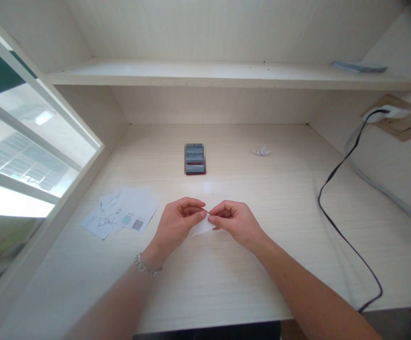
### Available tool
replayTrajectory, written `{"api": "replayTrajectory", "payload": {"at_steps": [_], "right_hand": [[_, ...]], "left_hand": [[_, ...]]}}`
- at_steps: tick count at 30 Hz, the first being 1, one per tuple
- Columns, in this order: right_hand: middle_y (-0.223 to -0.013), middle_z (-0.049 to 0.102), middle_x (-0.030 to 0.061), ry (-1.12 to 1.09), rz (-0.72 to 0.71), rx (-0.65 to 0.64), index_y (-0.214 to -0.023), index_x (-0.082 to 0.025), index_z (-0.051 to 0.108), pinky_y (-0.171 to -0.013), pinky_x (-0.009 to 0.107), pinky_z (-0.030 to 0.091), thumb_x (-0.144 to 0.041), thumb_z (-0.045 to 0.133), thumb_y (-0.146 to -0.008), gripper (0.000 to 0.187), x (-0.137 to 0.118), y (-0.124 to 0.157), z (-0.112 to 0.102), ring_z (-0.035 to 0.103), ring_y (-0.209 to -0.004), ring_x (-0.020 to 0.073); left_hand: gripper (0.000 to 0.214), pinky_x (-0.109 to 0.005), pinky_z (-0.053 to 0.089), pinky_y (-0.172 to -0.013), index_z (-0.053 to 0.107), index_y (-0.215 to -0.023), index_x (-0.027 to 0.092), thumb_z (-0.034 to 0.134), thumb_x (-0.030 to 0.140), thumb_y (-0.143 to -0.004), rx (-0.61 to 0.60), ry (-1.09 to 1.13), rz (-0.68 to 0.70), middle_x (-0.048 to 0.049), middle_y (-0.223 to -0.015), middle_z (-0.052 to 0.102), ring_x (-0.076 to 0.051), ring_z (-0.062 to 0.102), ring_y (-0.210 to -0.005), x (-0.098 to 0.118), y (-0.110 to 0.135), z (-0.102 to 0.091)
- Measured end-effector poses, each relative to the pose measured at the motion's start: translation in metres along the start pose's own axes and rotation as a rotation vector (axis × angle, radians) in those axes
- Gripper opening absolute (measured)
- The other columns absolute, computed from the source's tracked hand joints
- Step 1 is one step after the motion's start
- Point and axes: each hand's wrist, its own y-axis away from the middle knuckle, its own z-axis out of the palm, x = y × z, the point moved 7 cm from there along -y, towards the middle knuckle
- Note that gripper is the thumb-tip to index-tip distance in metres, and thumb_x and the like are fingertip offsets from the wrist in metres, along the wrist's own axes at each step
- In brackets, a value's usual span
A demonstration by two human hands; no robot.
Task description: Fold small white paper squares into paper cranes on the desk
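Note:
Between my hands is a small piece of white paper, pinched along its upper edge and partly hidden by the fingers. My left hand, with a silver chain bracelet at the wrist, closes thumb and fingers on the paper's left side. On the right side, my right hand grips it in the same pinching way, the fingertips of both hands almost touching. A folded paper crane sits farther back on the desk, to the right.
Several printed paper sheets overlap at the left. A phone, its screen blurred, lies behind my hands. A black cable runs from the wall socket down the right side. A shelf spans the back; a window is at left.

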Motion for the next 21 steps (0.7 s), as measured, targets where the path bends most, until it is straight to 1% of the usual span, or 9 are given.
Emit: {"api": "replayTrajectory", "payload": {"at_steps": [4,11,21], "right_hand": [[-0.069,0.064,0.0017,-0.019,0.046,-0.016,-0.075,-0.015,0.065,-0.060,0.030,0.053,-0.032,0.070,-0.064,0.021,0.0049,-0.0012,0.0022,0.060,-0.062,0.0133],[-0.069,0.064,0.0016,-0.062,0.068,-0.019,-0.075,-0.015,0.065,-0.062,0.031,0.054,-0.032,0.072,-0.062,0.023,0.0052,-0.0013,0.0027,0.061,-0.065,0.0140],[-0.070,0.064,0.0017,-0.060,0.037,0.006,-0.076,-0.015,0.065,-0.061,0.030,0.055,-0.030,0.071,-0.063,0.020,0.0029,-0.0009,0.0001,0.061,-0.066,0.0139]], "left_hand": [[0.022,-0.025,0.049,-0.065,0.062,-0.084,0.015,0.070,0.024,-0.065,0.020,-0.005,0.003,-0.0050,-0.073,0.070,-0.015,0.064,-0.068,-0.0007,-0.0006,-0.0007],[0.024,-0.024,0.048,-0.065,0.061,-0.086,0.014,0.069,0.023,-0.066,0.009,0.046,-0.005,-0.0048,-0.074,0.070,-0.014,0.063,-0.067,-0.0035,-0.0013,0.0006],[0.025,-0.027,0.049,-0.068,0.063,-0.086,0.015,0.071,0.024,-0.064,-0.004,0.037,-0.007,-0.0066,-0.078,0.070,-0.017,0.065,-0.071,-0.0037,-0.0019,-0.0001]]}}
